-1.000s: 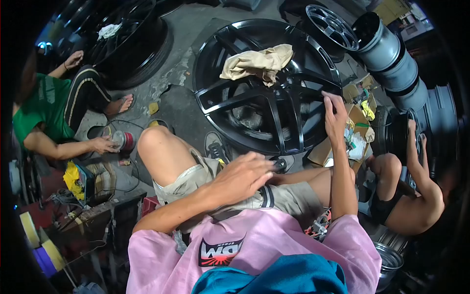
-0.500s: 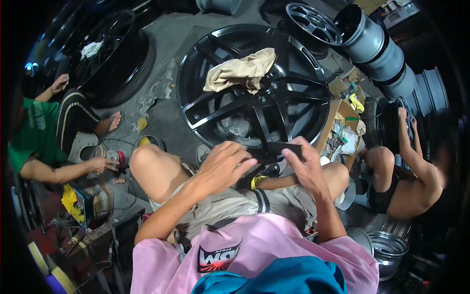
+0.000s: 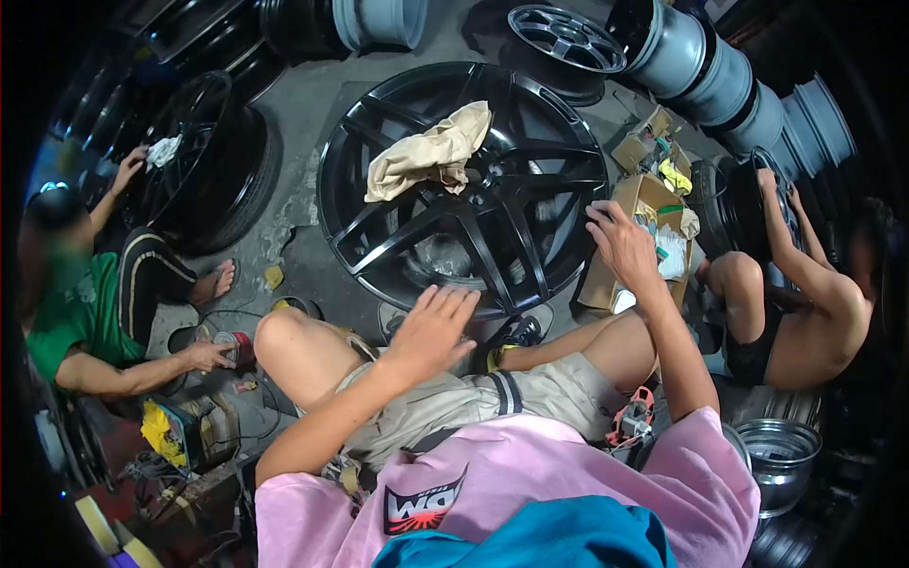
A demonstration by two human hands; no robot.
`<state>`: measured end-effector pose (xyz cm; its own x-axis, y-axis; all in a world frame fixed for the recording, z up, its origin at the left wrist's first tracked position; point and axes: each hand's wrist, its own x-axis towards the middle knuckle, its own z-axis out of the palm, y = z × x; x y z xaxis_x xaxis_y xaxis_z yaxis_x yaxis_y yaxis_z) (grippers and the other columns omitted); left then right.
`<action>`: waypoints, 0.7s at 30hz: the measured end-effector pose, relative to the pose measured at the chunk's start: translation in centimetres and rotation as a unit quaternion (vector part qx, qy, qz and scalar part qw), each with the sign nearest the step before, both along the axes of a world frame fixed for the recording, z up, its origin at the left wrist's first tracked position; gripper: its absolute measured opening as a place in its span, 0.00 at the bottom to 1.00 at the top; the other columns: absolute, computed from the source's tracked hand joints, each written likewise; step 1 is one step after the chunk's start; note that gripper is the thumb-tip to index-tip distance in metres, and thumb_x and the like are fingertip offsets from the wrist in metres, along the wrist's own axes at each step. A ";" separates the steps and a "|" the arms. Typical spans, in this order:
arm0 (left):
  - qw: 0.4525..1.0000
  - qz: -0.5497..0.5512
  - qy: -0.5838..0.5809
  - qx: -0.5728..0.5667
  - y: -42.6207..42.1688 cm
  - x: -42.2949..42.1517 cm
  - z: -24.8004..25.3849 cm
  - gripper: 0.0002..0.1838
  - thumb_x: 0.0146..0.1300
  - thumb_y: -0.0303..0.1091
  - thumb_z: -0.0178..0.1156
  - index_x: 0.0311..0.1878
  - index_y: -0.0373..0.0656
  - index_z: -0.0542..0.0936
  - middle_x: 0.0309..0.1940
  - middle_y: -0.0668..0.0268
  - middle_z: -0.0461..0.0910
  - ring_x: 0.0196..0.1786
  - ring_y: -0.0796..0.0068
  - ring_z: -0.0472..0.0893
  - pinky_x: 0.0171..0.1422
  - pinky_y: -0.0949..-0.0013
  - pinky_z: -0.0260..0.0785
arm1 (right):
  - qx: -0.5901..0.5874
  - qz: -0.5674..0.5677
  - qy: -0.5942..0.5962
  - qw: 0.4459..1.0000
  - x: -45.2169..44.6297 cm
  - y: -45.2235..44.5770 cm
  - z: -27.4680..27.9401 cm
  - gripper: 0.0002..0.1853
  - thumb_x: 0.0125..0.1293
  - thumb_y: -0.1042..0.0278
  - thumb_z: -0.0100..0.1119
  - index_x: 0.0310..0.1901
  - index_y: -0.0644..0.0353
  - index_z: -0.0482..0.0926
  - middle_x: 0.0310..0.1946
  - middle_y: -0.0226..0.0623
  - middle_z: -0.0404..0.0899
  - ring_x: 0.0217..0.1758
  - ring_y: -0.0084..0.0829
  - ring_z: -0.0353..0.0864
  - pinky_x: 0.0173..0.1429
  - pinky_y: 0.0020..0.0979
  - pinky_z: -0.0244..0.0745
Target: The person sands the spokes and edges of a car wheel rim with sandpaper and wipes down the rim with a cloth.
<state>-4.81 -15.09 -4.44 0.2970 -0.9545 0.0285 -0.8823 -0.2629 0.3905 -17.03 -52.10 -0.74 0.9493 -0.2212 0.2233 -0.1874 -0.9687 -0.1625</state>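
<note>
A large glossy black spoked wheel (image 3: 559,185) lies face up on the floor in front of me. Crumpled beige cloth (image 3: 431,156) rests on its spokes, left of the hub. My left hand (image 3: 431,336) is open, palm down, with fingers spread near the wheel's front edge above my lap; it holds nothing. At the wheel's right rim is my right hand (image 3: 625,248), its fingers slightly bent and apart, fingertips at or just over the rim. Nothing shows in its grasp, though the underside of the fingers is hidden.
Cardboard boxes (image 3: 601,275) with small items stand right of the wheel. Silver barrels (image 3: 715,90) and a smaller wheel (image 3: 568,40) are behind. A person in green (image 3: 71,303) sits left, holding a red can-like object (image 3: 239,348). Another person (image 3: 819,317) crouches right, beside a rim.
Half a second ago a dark flat object was between my hands; now it is not visible. The right hand has moved forward to the rim, the left slightly lower. The view has shifted.
</note>
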 end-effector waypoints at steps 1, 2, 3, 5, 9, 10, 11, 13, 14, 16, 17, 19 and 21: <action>1.000 -0.012 0.025 -0.001 0.7 0.9 0.4 0.45 0.71 0.47 0.75 0.84 0.38 0.69 0.78 0.50 0.75 0.82 0.45 0.72 0.92 0.44 0.57 | 0.007 -0.006 0.020 1.000 0.3 0.1 -0.2 0.14 0.80 0.62 0.66 0.59 0.59 0.90 0.61 0.32 0.86 0.51 0.46 0.92 0.53 0.46 0.88; 0.999 -0.004 0.033 0.004 1.7 1.8 0.6 0.44 0.70 0.46 0.76 0.84 0.43 0.70 0.78 0.51 0.75 0.82 0.45 0.72 0.93 0.44 0.57 | 0.014 -0.014 0.040 0.999 0.6 0.1 -0.4 0.14 0.81 0.62 0.65 0.59 0.59 0.90 0.61 0.33 0.86 0.49 0.48 0.93 0.53 0.47 0.89; 1.000 0.005 0.012 0.002 3.0 2.7 0.5 0.44 0.68 0.46 0.77 0.83 0.43 0.71 0.78 0.51 0.75 0.83 0.46 0.72 0.94 0.44 0.55 | 0.009 0.066 0.048 0.997 -0.6 0.4 -1.3 0.13 0.83 0.61 0.64 0.58 0.59 0.90 0.60 0.32 0.85 0.45 0.49 0.93 0.52 0.47 0.89; 0.999 0.037 -0.013 0.019 4.8 4.2 1.2 0.45 0.66 0.46 0.79 0.82 0.43 0.73 0.79 0.52 0.75 0.84 0.46 0.71 0.94 0.43 0.55 | 0.081 0.078 0.070 0.991 -2.1 5.0 -0.2 0.13 0.82 0.60 0.65 0.56 0.59 0.90 0.61 0.34 0.85 0.45 0.48 0.93 0.51 0.47 0.90; 0.996 0.022 -0.061 0.056 3.7 3.7 1.2 0.49 0.63 0.52 0.81 0.80 0.36 0.73 0.78 0.48 0.76 0.83 0.45 0.72 0.93 0.42 0.55 | -0.020 0.099 0.062 0.993 -0.7 0.3 -1.4 0.14 0.79 0.59 0.66 0.54 0.58 0.93 0.58 0.32 0.89 0.45 0.46 0.94 0.48 0.45 0.89; 0.997 0.002 -0.054 0.059 2.8 3.2 0.8 0.51 0.62 0.55 0.81 0.80 0.32 0.72 0.77 0.46 0.77 0.82 0.45 0.73 0.93 0.42 0.56 | 0.022 0.044 0.028 0.998 0.7 -1.1 -1.1 0.13 0.80 0.60 0.65 0.50 0.58 0.94 0.56 0.32 0.91 0.43 0.46 0.94 0.46 0.44 0.89; 0.998 -0.012 -0.035 0.058 1.9 2.6 0.4 0.51 0.64 0.55 0.80 0.81 0.32 0.71 0.77 0.45 0.77 0.82 0.44 0.73 0.92 0.43 0.57 | -0.008 0.056 -0.025 0.998 2.0 -2.7 -1.8 0.13 0.80 0.59 0.65 0.46 0.58 0.94 0.54 0.35 0.91 0.41 0.45 0.94 0.45 0.45 0.89; 0.999 -0.021 -0.016 0.036 0.4 0.8 0.4 0.51 0.66 0.55 0.79 0.82 0.31 0.70 0.78 0.44 0.76 0.83 0.44 0.73 0.92 0.43 0.58 | -0.049 0.052 0.003 0.997 3.9 -3.7 -2.3 0.14 0.80 0.58 0.64 0.45 0.60 0.92 0.50 0.36 0.90 0.40 0.47 0.93 0.45 0.45 0.89; 0.999 -0.017 0.001 0.038 0.3 0.2 0.8 0.50 0.68 0.55 0.78 0.83 0.34 0.70 0.80 0.45 0.75 0.85 0.44 0.72 0.92 0.43 0.58 | -0.050 0.061 0.001 0.997 4.0 -3.5 -2.4 0.14 0.80 0.58 0.64 0.45 0.60 0.92 0.50 0.36 0.90 0.40 0.47 0.93 0.45 0.45 0.89; 0.999 -0.008 0.016 0.029 1.4 1.0 1.6 0.49 0.68 0.55 0.77 0.84 0.36 0.70 0.80 0.46 0.75 0.85 0.44 0.72 0.92 0.43 0.58 | -0.075 0.069 0.097 0.990 2.4 -1.3 -1.8 0.16 0.80 0.57 0.64 0.45 0.62 0.91 0.46 0.38 0.88 0.40 0.50 0.93 0.45 0.47 0.88; 0.999 -0.007 0.032 0.020 2.2 1.8 1.9 0.48 0.69 0.55 0.77 0.84 0.39 0.71 0.80 0.47 0.75 0.85 0.45 0.72 0.93 0.43 0.58 | -0.010 0.078 0.110 0.991 1.5 0.1 -0.9 0.17 0.81 0.55 0.65 0.43 0.64 0.88 0.42 0.42 0.86 0.41 0.54 0.92 0.47 0.50 0.88; 0.999 0.042 0.010 0.033 4.5 4.0 2.8 0.40 0.71 0.52 0.76 0.79 0.40 0.78 0.79 0.50 0.78 0.85 0.47 0.72 0.92 0.43 0.59 | 0.068 0.078 0.103 0.989 0.2 1.7 0.9 0.19 0.81 0.55 0.65 0.40 0.66 0.86 0.38 0.48 0.85 0.43 0.59 0.91 0.51 0.54 0.86; 0.998 0.062 0.022 -0.004 6.3 7.0 3.8 0.31 0.72 0.50 0.76 0.69 0.39 0.87 0.70 0.50 0.86 0.78 0.47 0.80 0.86 0.46 0.68 | 0.109 0.061 0.112 0.986 0.1 1.0 2.8 0.20 0.82 0.55 0.64 0.39 0.67 0.84 0.37 0.52 0.83 0.43 0.62 0.89 0.50 0.56 0.84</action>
<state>2.15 -8.81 -0.60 0.4147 -0.9097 0.0200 -0.8249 -0.3666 0.4304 -16.93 -51.08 2.08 0.9918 -0.1225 -0.0359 -0.1274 -0.9326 -0.3377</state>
